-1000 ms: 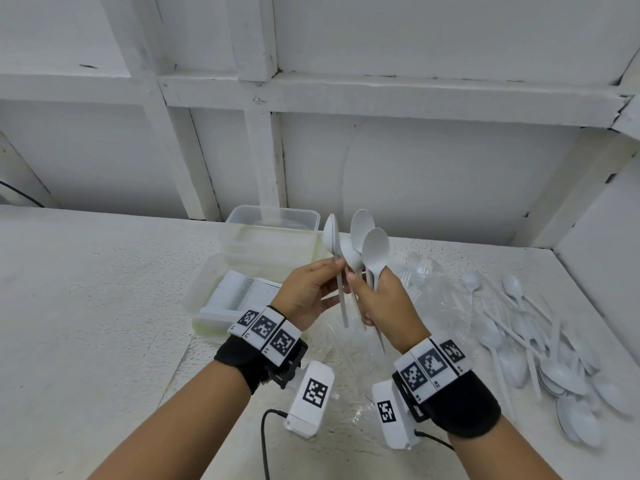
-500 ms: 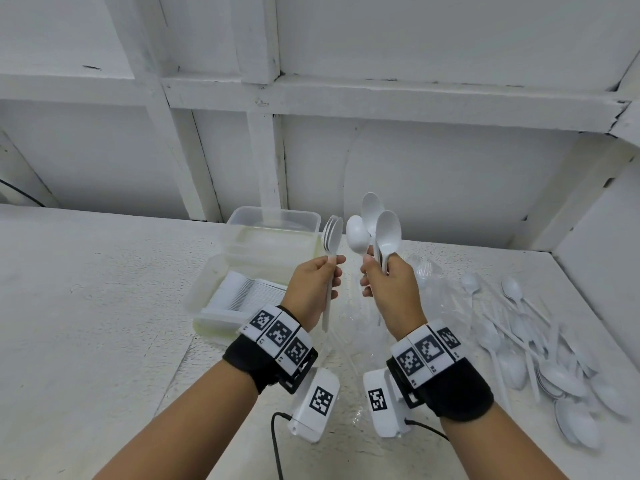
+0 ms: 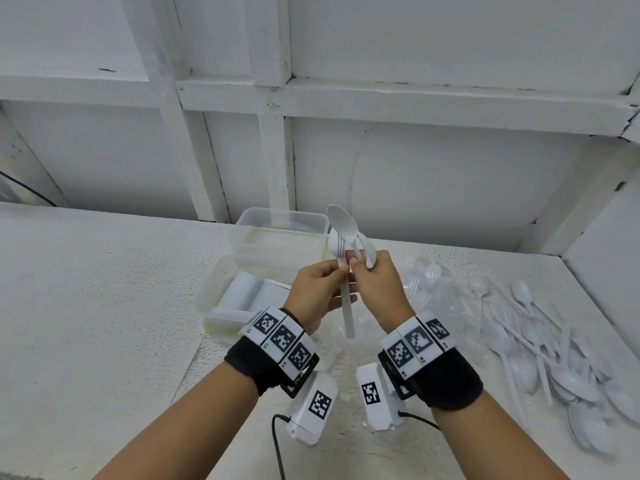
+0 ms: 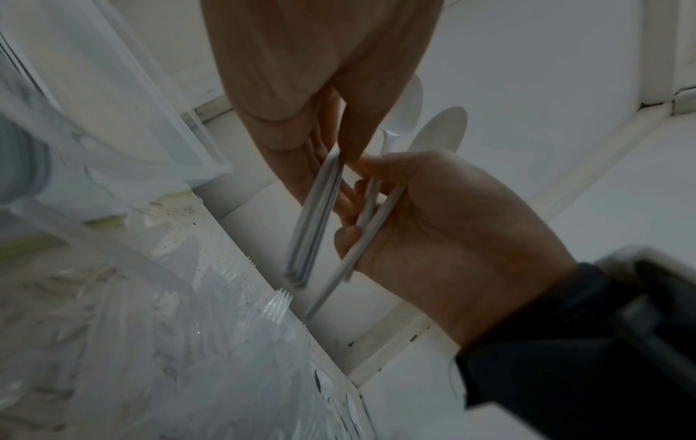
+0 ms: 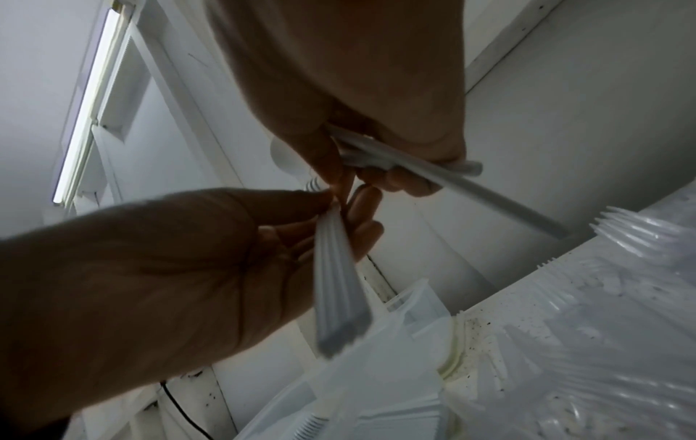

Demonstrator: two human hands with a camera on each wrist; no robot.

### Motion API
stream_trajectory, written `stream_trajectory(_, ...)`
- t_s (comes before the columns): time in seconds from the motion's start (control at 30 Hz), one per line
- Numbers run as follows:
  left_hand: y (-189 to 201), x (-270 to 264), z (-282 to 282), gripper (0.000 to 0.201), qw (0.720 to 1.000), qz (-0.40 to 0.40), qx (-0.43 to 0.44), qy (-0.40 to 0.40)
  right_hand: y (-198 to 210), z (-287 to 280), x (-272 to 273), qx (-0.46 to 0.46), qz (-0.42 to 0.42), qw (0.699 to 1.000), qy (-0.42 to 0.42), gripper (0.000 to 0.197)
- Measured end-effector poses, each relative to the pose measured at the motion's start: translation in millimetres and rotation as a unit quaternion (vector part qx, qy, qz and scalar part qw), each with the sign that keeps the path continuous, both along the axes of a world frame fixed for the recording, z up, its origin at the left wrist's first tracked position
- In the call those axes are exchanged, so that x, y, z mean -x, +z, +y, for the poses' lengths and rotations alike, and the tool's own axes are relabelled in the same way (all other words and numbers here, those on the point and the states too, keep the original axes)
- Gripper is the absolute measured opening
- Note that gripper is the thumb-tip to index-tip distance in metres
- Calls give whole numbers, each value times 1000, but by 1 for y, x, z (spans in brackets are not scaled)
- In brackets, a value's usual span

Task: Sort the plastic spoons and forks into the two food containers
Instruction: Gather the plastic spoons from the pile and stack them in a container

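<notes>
My left hand (image 3: pixel 341 271) pinches a nested stack of white spoons (image 3: pixel 347 313) by the necks, handles hanging down. Touching it from the right, my right hand (image 3: pixel 360 268) grips a few loose white spoons (image 3: pixel 341 221), bowls up and leaning against the stack. The left wrist view shows the stack's handles (image 4: pixel 314 220) beside the right hand's crossed spoon handles (image 4: pixel 367 226). In the right wrist view my right hand's fingers curl round its spoon handles (image 5: pixel 410 166). Behind the hands lie a near food container (image 3: pixel 211 299) with a row of white cutlery and a far clear container (image 3: pixel 249 216).
Several loose white spoons (image 3: pixel 540 344) lie scattered on the white table at the right. A crumpled clear bag with clear plastic forks (image 3: pixel 427 277) sits just right of my hands. White walls close in behind and at the right.
Half a second ago my hands were apart. My right hand has since moved left and its spoons now lean against the left hand's stack.
</notes>
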State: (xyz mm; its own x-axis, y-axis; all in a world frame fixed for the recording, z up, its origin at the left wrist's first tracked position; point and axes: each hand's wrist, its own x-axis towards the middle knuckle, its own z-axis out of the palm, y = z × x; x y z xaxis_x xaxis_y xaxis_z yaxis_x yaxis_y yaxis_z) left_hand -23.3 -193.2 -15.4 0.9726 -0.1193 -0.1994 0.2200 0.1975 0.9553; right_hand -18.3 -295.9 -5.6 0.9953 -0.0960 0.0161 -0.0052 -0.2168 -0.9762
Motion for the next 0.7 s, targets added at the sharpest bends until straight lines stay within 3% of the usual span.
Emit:
stream_trajectory(0.17, 2, -3, 6, 21, 999, 5, -42, 13, 6, -2, 5, 36, -28, 999, 26, 11)
stream_trajectory(0.3, 3, -4, 10, 22, 999, 22, 8, 32, -3, -2, 5, 31, -47, 998, 23, 14)
stream_trajectory(0.5, 2, -5, 10, 20, 998, 25, 49, 14, -16, 4, 6, 124, -84, 989, 1, 8)
stream_trajectory(0.63, 3, -5, 12, 24, 1000, 8, 26, 5, -17, 8, 4, 214, -126, 969, -12, 17)
stream_trajectory(0.7, 3, -5, 14, 24, 1000, 7, 12, 1, -15, 9, 1, 209, -110, 972, 2, 19)
